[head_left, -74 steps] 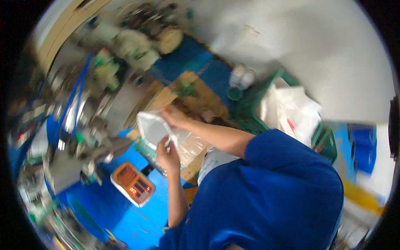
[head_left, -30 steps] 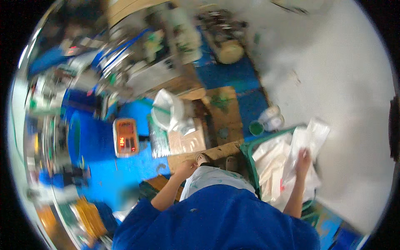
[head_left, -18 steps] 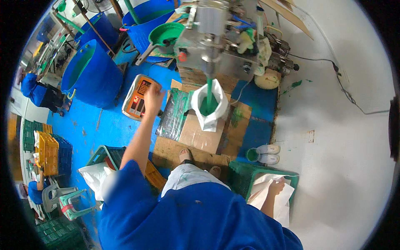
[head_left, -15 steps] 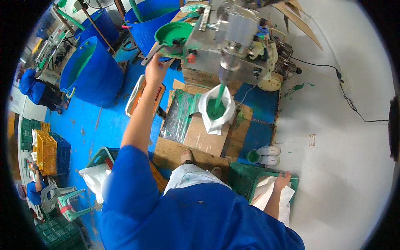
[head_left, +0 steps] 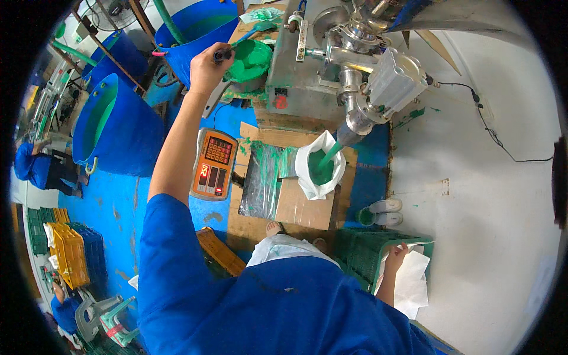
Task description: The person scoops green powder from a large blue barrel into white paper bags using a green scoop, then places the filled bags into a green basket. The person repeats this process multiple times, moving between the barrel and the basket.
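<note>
My left hand (head_left: pixel 207 71) is closed around the black handle of a tool (head_left: pixel 223 55), beside a green bowl (head_left: pixel 249 61) of green paste. The tool's working end cannot be made out. At the lower right, my right hand (head_left: pixel 395 258) rests by white bags (head_left: pixel 410 283) in a green crate (head_left: pixel 358 251), its fingers partly spread. In front of me an open white bag (head_left: pixel 305 170) stands on cardboard (head_left: pixel 305 207). Green paste (head_left: pixel 329 156) runs into it from a metal nozzle (head_left: pixel 353 131).
An orange scale display (head_left: pixel 213 165) sits left of the bag. Behind it are a steel machine (head_left: pixel 290 77) and large blue tubs (head_left: pixel 121 130). White boots (head_left: pixel 387 212) stand by the right wall. At far left, a person (head_left: pixel 44 165) stands near stacked yellow crates (head_left: pixel 66 248).
My left hand has lifted a little and turned, with the black handle end now showing. The view has shifted. The scale display is now uncovered. My right hand stays by the bags.
</note>
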Available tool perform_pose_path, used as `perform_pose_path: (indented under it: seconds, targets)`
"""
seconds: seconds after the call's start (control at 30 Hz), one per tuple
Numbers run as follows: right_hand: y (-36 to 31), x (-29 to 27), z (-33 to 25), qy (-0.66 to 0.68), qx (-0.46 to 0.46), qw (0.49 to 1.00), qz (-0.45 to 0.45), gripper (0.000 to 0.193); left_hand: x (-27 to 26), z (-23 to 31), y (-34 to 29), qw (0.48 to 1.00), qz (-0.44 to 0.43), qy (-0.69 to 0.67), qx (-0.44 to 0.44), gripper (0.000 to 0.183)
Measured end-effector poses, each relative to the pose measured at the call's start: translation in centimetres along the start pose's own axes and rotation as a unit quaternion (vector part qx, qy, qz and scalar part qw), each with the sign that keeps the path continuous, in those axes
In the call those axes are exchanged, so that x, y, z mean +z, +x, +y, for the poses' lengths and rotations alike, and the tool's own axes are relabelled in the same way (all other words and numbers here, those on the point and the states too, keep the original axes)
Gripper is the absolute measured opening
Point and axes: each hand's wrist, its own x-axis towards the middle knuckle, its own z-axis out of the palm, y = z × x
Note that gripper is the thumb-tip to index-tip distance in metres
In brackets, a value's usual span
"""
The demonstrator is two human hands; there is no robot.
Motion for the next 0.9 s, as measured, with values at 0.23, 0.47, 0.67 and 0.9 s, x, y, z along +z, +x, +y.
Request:
perform_pose_path:
  seconds: [0.23,0.47,0.67,0.9]
  targets:
    - [-0.4,0.2,-1.6,0.06,-0.01,0.996,-0.066,0.046,1.1,-1.1,-1.5,0.991,0.096,-0.07,-0.064,0.018]
    - [-0.5,1.4,-2.8,0.001,-0.035,0.994,-0.107,0.045,2.3,-4.0,-2.0,0.863,0.227,-0.308,-0.33,0.021]
    - [-1.2,2.0,-3.8,-0.025,0.033,0.987,-0.158,0.047,2.2,-5.9,-2.8,0.605,0.38,-0.392,-0.579,0.025]
    - [-0.9,2.0,-1.3,0.071,-0.022,0.986,-0.147,0.046,-1.6,-2.9,-4.0,0.648,0.248,-0.522,-0.496,0.02]
